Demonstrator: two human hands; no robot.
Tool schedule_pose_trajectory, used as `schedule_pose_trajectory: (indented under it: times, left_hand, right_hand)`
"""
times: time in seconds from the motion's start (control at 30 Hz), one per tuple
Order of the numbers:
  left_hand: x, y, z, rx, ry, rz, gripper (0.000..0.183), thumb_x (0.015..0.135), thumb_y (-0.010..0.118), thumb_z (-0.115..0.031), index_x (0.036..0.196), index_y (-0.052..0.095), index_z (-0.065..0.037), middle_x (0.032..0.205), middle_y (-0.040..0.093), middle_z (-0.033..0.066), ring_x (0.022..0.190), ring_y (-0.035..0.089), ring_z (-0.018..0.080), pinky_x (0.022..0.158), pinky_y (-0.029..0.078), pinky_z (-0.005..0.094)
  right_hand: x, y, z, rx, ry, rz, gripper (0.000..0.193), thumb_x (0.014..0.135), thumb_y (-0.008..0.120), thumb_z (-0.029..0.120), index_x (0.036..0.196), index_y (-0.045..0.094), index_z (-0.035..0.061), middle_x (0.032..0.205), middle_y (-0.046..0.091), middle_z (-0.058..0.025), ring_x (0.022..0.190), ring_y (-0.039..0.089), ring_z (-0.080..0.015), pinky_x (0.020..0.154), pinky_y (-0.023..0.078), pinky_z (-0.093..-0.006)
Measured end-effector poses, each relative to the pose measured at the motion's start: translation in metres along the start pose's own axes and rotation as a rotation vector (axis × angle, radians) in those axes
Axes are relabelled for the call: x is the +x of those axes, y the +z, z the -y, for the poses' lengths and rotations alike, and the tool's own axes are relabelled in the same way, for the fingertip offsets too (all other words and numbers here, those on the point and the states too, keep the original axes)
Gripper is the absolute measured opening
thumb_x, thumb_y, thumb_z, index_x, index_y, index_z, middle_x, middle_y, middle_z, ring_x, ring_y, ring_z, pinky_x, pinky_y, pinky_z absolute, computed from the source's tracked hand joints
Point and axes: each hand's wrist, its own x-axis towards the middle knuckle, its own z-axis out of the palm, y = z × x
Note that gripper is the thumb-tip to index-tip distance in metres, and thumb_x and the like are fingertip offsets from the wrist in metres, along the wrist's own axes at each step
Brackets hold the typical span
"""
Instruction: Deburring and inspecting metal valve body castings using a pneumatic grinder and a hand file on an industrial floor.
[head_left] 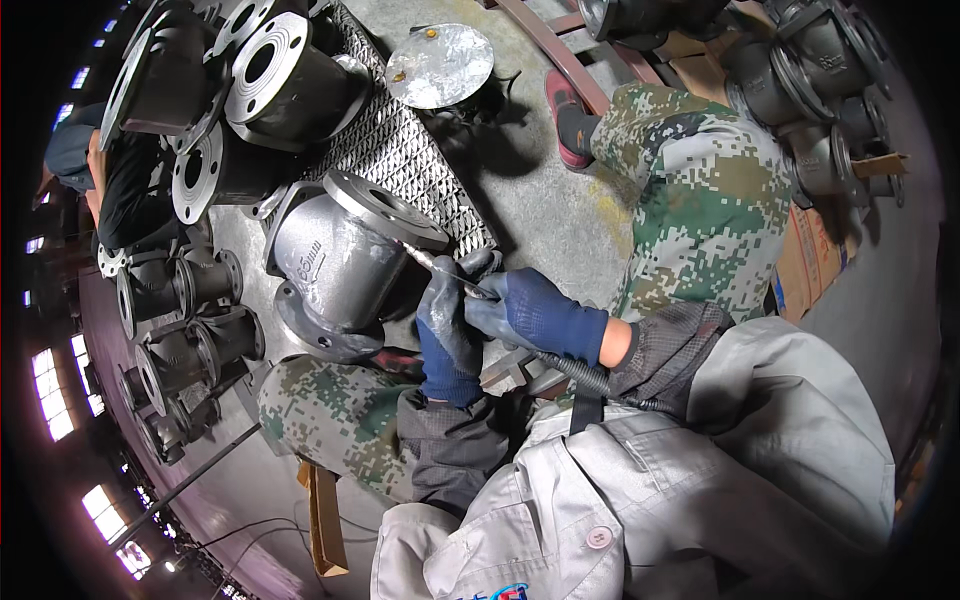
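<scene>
Both hands wear blue-and-grey work gloves. My right hand (540, 315) is closed round the rear of what looks like a slim hand grinder (478, 291). My left hand (450, 338) is closed around its front part, close beside the right. The thin pale tip reaches up and left to the rim of the upper flange on a grey cast-metal valve body (335, 262); whether it touches is too small to tell. The valve body stands tilted just beyond my left hand, its lower flange (325, 325) near my left knee. A ribbed hose (575, 372) runs along under my right wrist.
Several flanged castings (285, 80) pile up at far left, beside a mesh metal panel (385, 140). More castings stand at left (190, 350) and far right (810, 90). A round metal plate (440, 65) lies ahead. Another person (130, 185) is at the left edge.
</scene>
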Motion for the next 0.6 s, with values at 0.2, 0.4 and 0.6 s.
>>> schedule_pose_trajectory:
  times: [0.2, 0.4, 0.6]
  left_hand:
    - [0.007, -0.005, 0.007, 0.205, 0.148, -0.021, 0.057, 0.099, 0.042, -0.044, 0.116, 0.058, 0.007, 0.083, 0.057, 0.0029, 0.075, 0.050, 0.0075, 0.068, 0.042, 0.0219]
    - [0.003, 0.005, 0.000, 0.056, 0.172, 0.006, 0.060, 0.099, 0.043, -0.047, 0.118, 0.057, 0.009, 0.084, 0.059, 0.0051, 0.077, 0.054, 0.0101, 0.069, 0.045, 0.0237]
    - [0.001, 0.001, 0.002, -0.125, 0.089, 0.061, 0.060, 0.097, 0.046, -0.047, 0.119, 0.055, 0.008, 0.111, 0.062, 0.0180, 0.102, 0.060, 0.0248, 0.093, 0.047, 0.0369]
  right_hand:
    - [0.003, 0.002, -0.003, -0.237, -0.075, -0.101, 0.028, 0.076, 0.069, 0.032, 0.087, 0.065, 0.0059, 0.078, 0.066, -0.0177, 0.075, 0.064, -0.0379, 0.066, 0.051, -0.0431]
    - [0.004, 0.011, -0.006, -0.408, -0.211, -0.225, 0.026, 0.069, 0.069, 0.028, 0.085, 0.063, 0.0085, 0.081, 0.065, -0.0163, 0.076, 0.064, -0.0354, 0.066, 0.052, -0.0448]
    - [0.001, 0.019, -0.007, -0.522, -0.224, -0.270, 0.027, 0.066, 0.068, 0.026, 0.086, 0.063, 0.0097, 0.082, 0.063, -0.0142, 0.073, 0.064, -0.0336, 0.063, 0.051, -0.0449]
